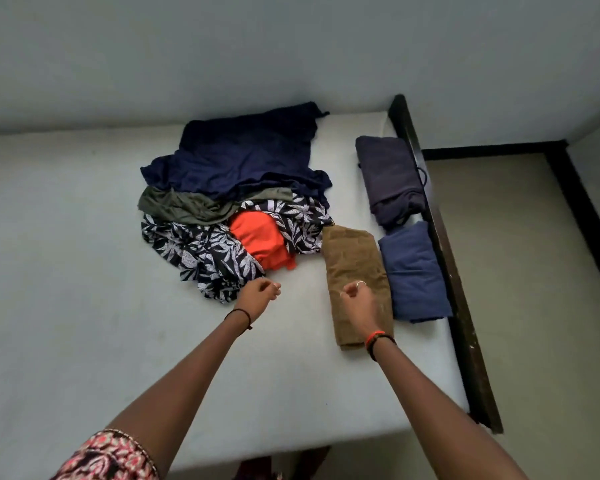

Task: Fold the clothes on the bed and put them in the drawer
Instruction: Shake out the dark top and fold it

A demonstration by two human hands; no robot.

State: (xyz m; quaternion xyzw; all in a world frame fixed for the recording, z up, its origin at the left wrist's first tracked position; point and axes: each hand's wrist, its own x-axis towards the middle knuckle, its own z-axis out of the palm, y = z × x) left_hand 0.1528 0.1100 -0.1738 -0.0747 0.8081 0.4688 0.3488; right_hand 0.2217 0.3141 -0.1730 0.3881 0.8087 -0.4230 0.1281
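Note:
An unfolded pile lies mid-bed: a navy garment (243, 157), an olive one (187, 207), an orange one (258, 239) and a black-and-white leaf-print one (201, 254). To its right are folded pieces: a brown cloth (352, 258), a blue one (414, 271) and a dark purple one (387, 174). My left hand (257, 294) hovers at the near edge of the leaf-print garment, fingers loosely curled and holding nothing. My right hand (357, 301) is over the brown cloth, also loosely curled and holding nothing.
The white mattress (84, 271) fills the left and near side. A dark wooden bed rail (447, 258) runs along the right edge, with beige floor (534, 289) beyond it. A grey wall stands behind the bed. No drawer is in view.

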